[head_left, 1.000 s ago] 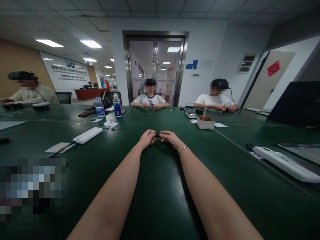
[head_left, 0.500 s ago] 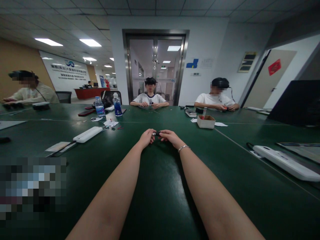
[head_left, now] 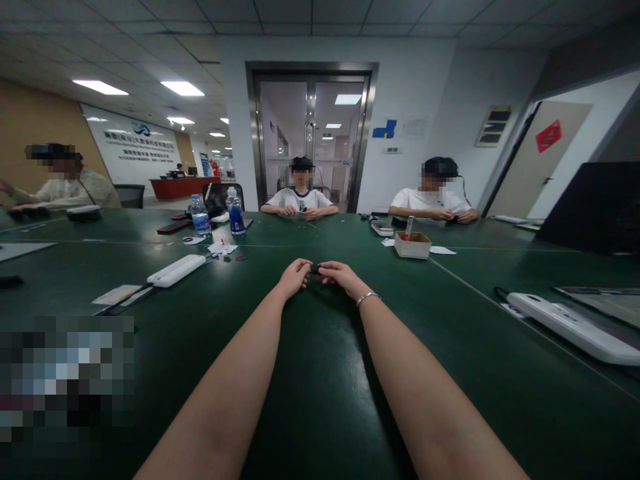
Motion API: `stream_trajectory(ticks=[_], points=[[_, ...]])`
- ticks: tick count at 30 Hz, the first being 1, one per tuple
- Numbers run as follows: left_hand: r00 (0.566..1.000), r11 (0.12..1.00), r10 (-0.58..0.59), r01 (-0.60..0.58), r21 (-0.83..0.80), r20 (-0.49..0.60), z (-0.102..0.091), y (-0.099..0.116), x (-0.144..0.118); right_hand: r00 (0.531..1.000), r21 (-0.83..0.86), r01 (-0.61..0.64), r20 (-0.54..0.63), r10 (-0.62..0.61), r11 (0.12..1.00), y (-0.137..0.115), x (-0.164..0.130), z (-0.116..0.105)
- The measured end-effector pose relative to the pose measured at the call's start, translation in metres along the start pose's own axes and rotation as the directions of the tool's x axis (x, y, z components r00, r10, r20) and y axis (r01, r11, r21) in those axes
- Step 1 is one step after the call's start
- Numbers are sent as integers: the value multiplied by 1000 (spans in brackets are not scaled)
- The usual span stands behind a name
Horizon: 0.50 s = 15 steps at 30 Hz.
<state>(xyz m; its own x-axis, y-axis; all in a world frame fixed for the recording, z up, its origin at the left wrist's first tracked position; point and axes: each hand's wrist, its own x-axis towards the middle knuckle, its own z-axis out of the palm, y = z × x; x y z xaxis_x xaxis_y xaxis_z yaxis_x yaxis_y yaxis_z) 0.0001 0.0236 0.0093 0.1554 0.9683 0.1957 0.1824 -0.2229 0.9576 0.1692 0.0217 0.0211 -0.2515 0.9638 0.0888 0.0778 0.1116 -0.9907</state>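
1. Both arms are stretching far out over the green table (head_left: 320, 373), and the left hand (head_left: 294, 277) and right hand (head_left: 340, 275) are meeting at a small dark object (head_left: 315, 269) held just above the tabletop
2. The fingertips of both hands are pinching that object from either side; it is too small and distant to tell what it is, or how firmly it is gripped
3. With arms fully extended, the hold is likely getting shaky, so the piece could be slipping out and dropping onto the dark table, where it would be hard to spot
4. A bracelet (head_left: 367, 297) is sitting on the right wrist, near the work, and could be snagging
5. The white power strip (head_left: 176, 270) and cardboard box (head_left: 411, 245) are lying well apart, posing little risk
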Motion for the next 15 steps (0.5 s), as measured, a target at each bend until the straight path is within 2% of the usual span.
stream_trajectory(ticks=[6, 11, 15], points=[[996, 995, -91, 91, 26, -4, -1, 8, -1, 1000, 1, -14, -8, 14, 1000, -2, -3, 1], [994, 994, -110, 109, 27, 5, -1, 9, -2, 1000, -8, -6, -9, 6, 1000, -3, -5, 1], [996, 996, -80, 79, 40, 25, -1, 8, -2, 1000, -7, -9, -13, 9, 1000, -3, -4, 1]])
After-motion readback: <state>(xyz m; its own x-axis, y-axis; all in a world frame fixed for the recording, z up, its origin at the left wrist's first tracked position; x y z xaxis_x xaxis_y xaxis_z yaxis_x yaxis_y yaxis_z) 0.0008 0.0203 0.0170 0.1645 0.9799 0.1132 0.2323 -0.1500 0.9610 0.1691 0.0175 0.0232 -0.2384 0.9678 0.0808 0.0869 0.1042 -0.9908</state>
